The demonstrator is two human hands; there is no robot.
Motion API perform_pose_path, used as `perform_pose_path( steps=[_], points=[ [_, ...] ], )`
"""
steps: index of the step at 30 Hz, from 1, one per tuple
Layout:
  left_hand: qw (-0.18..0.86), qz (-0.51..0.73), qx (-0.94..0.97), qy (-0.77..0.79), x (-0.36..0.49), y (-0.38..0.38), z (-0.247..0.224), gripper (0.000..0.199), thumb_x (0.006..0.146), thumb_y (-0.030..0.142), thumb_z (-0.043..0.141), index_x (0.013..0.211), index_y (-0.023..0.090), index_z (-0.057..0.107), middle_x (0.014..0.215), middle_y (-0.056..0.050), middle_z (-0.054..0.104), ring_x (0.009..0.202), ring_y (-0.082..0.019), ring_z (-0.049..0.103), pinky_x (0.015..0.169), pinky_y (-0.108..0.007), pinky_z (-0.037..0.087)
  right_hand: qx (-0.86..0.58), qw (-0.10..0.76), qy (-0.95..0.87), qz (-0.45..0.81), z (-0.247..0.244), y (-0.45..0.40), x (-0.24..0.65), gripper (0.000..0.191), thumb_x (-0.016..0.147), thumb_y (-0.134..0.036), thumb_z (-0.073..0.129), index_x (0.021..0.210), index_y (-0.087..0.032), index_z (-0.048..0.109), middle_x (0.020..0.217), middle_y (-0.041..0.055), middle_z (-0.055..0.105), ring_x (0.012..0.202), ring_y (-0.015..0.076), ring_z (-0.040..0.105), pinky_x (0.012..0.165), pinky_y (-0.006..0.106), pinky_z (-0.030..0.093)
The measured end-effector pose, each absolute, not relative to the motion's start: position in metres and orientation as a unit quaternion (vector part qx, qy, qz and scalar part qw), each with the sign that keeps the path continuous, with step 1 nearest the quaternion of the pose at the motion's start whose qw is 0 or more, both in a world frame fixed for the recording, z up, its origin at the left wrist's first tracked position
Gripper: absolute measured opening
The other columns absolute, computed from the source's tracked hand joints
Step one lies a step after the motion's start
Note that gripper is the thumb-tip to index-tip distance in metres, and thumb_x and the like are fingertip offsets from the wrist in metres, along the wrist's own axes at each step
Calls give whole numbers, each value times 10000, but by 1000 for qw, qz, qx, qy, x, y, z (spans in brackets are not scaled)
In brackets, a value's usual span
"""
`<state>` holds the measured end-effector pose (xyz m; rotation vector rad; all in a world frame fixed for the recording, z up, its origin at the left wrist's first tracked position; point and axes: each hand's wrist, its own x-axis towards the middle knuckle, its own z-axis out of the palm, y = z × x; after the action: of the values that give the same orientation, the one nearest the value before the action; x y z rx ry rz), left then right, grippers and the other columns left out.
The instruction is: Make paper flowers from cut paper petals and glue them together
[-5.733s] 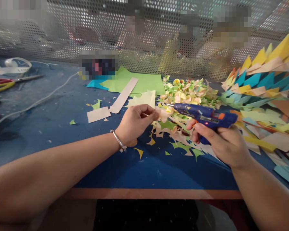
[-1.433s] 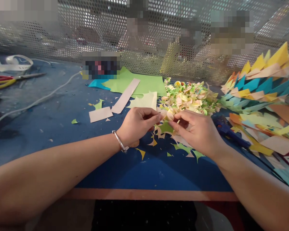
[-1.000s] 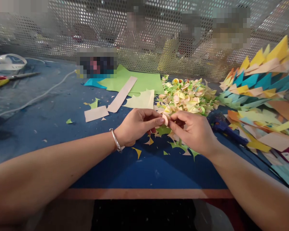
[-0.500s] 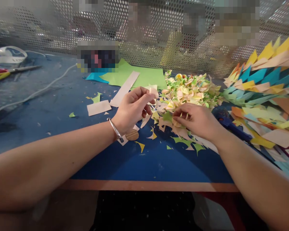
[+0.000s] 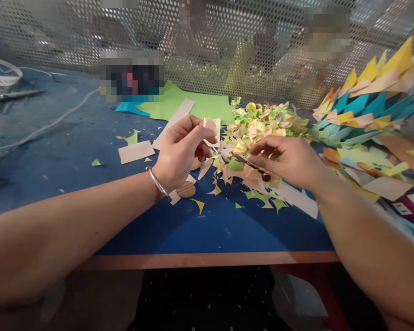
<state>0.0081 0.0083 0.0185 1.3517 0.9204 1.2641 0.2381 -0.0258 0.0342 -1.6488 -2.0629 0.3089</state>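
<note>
My left hand [image 5: 184, 149], with a silver bangle at the wrist, pinches a small pale pink paper piece [image 5: 211, 124] between thumb and fingers. A thin shiny tip shows just below it, too small to make out. To the right, my right hand [image 5: 284, 161] hovers over the paper scraps with thumb and fingers close together; whatever lies between its fingertips is too small to tell. Beyond the hands rises a pile of small curled paper pieces [image 5: 262, 126] in pink, yellow and green. A round wooden disc [image 5: 186, 189] lies below my left wrist.
Green sheets [image 5: 207, 108] and a pale strip lie by the perforated metal screen [image 5: 200, 59]. Layered folded paper [image 5: 365, 103] stands at the right above more scraps. A white cable [image 5: 69, 122] and scissors [image 5: 20, 95] are at the left, and a pink-edged object [image 5: 402, 207] at the right.
The whole view has shifted slightly. My right hand has moved a little up and away from the scraps, while my left hand keeps its pinch on the pink piece.
</note>
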Motion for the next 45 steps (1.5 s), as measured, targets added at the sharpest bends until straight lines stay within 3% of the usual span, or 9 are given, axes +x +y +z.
perform_pose_path(
  steps=[5,10,15,20,23,26,32,37,45],
  points=[
    [531,514,558,378,7,8,18,122,794,238,564,748,206,455,763,-1,629,500,-51,539,430,-189,369,-575,94,-807,91,33,-25,217,333,780,-410,731,1045,-216,673,973,68,714,743,203,645,583,304,431],
    [549,522,554,344,5,8,17,134,787,199,583,734,205,460,722,13,615,486,-48,531,428,-192,361,-581,53,-804,118,31,-16,214,293,759,-211,682,1050,-217,650,774,27,661,618,172,588,531,298,394],
    [585,478,574,316,4,7,16,116,772,184,585,699,191,496,686,15,616,467,-46,530,418,-192,359,-608,115,-784,59,47,0,226,270,738,-183,686,1005,-225,682,723,7,641,594,156,569,560,303,407],
    [610,371,641,282,1,2,17,127,780,207,624,688,182,540,674,7,633,482,-50,542,436,-189,382,-643,199,-737,-65,77,29,247,260,780,-137,650,1032,-114,710,823,68,676,680,126,534,674,302,401],
    [611,301,685,260,-1,-2,19,146,807,230,631,690,173,564,702,-11,652,505,-56,564,461,-189,408,-685,193,-693,-112,85,41,262,398,844,-286,670,1162,-48,682,939,121,692,769,141,544,714,325,378],
    [605,249,709,262,-2,-5,21,125,800,242,640,716,175,577,733,-25,673,522,-66,575,479,-186,433,-714,182,-658,-151,84,44,274,532,842,-394,691,1247,-50,651,892,119,693,784,165,555,702,353,353],
    [569,199,759,247,-2,-4,22,97,782,253,653,734,171,635,762,-43,708,555,-79,574,519,-187,455,-725,238,-644,-63,79,38,284,453,772,-300,792,1151,-69,696,991,167,713,762,155,566,713,343,416],
    [516,127,814,237,-4,-4,21,118,795,272,673,834,175,728,686,-10,691,533,-84,579,509,-181,431,-722,280,-626,97,86,37,287,596,826,-284,740,1320,3,571,1093,223,710,657,102,585,673,335,444],
    [403,141,875,229,-4,-7,24,126,811,274,681,760,188,759,549,20,624,483,-79,458,497,-212,346,-692,397,-602,-34,75,35,280,241,814,-145,712,1033,-47,685,968,176,722,744,118,582,740,296,472]
  ],
)
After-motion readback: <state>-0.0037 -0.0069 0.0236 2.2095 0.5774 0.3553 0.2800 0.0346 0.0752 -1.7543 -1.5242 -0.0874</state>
